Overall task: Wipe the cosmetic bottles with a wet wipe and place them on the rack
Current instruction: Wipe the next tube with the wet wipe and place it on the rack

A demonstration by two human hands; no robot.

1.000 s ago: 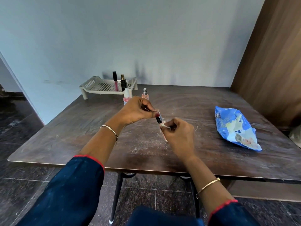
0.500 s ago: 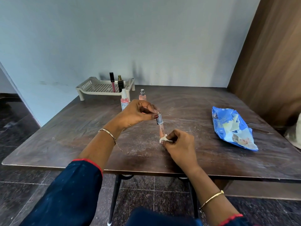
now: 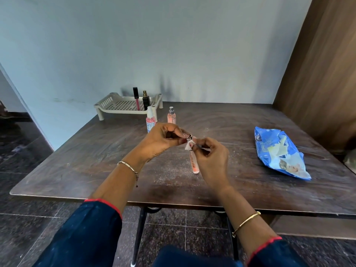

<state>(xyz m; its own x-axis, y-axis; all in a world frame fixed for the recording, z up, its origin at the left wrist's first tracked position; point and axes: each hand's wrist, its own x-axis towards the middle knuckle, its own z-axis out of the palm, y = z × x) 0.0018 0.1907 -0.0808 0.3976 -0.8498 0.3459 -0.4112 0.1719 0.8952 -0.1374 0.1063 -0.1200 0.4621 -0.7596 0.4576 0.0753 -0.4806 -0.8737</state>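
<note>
Our left hand point(image 3: 163, 140) pinched the tube point(image 3: 194, 163) at its cap, our right hand point(image 3: 212, 160) pinched the wet wipe point(image 3: 187, 147) on it. Wiping step, we judged; next, the rack point(image 3: 107, 102).

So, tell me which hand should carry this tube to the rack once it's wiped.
Left, probably. The left hand pinches the tube at its cap end, and the rack stands far back on that same side. The right hand is busy pinching the wet wipe against the tube.
</note>
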